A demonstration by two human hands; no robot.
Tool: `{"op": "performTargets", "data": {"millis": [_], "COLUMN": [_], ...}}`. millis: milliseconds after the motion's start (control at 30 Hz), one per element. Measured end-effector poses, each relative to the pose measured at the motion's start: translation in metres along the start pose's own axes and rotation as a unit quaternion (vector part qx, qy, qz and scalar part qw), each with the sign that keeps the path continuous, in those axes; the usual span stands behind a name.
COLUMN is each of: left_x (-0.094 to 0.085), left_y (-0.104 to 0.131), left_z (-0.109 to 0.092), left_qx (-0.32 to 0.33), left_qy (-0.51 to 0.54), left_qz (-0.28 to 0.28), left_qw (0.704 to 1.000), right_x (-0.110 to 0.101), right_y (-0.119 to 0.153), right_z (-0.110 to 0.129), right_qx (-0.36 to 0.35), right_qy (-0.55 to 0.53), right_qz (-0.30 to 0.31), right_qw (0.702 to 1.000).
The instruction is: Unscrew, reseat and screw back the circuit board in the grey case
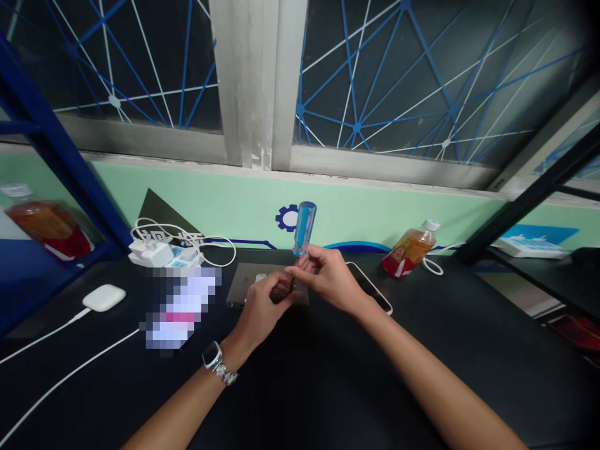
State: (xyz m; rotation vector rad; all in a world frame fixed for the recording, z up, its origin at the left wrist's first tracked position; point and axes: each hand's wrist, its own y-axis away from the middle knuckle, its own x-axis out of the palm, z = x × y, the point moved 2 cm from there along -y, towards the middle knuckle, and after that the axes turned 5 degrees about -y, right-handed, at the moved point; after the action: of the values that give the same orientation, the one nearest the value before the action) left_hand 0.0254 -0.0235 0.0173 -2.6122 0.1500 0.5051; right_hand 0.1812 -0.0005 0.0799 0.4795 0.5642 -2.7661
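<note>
A screwdriver (305,226) with a clear and blue handle stands nearly upright, handle up. My right hand (330,278) is closed on it, thumb and fingers pinching just below the handle. Lower down, my left hand (267,300) curls its thumb and fingers around the dark shaft. The screwdriver's tip is hidden by the fingers. Beneath both hands lies a flat grey-brown panel or case (240,282) with a pale label, partly covered by the left hand. A watch (212,355) and a metal bracelet are on my left wrist.
Left on the black desk are a blurred-out lit phone (182,312), a white earbud case (104,298) on a cable, and a white charger (152,251) with tangled cords. Right lie another phone (372,289) and a tea bottle (409,249). Another bottle (49,228) stands far left.
</note>
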Motion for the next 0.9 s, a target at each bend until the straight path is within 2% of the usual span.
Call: {"op": "performTargets", "data": {"millis": [100,267,333,400,533,733,900], "left_x": [-0.001,-0.004,-0.004,-0.005,-0.018,-0.037,-0.034], "left_y": [0.000,-0.001,-0.001,-0.001,0.002,0.012,0.015], "left_z": [0.001,-0.002,-0.004,-0.004,0.002,0.012,0.005], "left_qx": [0.003,0.026,0.035,0.050,0.096,0.173,0.206], "left_qy": [-0.011,-0.031,-0.039,-0.047,-0.128,-0.285,-0.356], "left_qz": [0.004,0.060,0.071,0.075,0.066,0.154,0.168], "left_qw": [1.000,0.997,0.996,0.995,0.985,0.930,0.896], "right_x": [0.000,-0.007,-0.009,-0.010,-0.005,0.004,0.006], "right_y": [0.000,0.002,0.002,0.002,0.001,0.002,0.003], "right_z": [0.001,0.013,0.015,0.014,0.006,0.000,-0.002], "right_qx": [0.004,0.034,0.042,0.038,0.004,-0.047,-0.078], "right_qy": [0.036,-0.028,-0.056,-0.053,0.014,0.114,0.158], "right_qz": [-0.007,0.115,0.133,0.118,0.035,-0.059,-0.103], "right_qw": [0.999,0.992,0.989,0.991,0.999,0.991,0.979]}}
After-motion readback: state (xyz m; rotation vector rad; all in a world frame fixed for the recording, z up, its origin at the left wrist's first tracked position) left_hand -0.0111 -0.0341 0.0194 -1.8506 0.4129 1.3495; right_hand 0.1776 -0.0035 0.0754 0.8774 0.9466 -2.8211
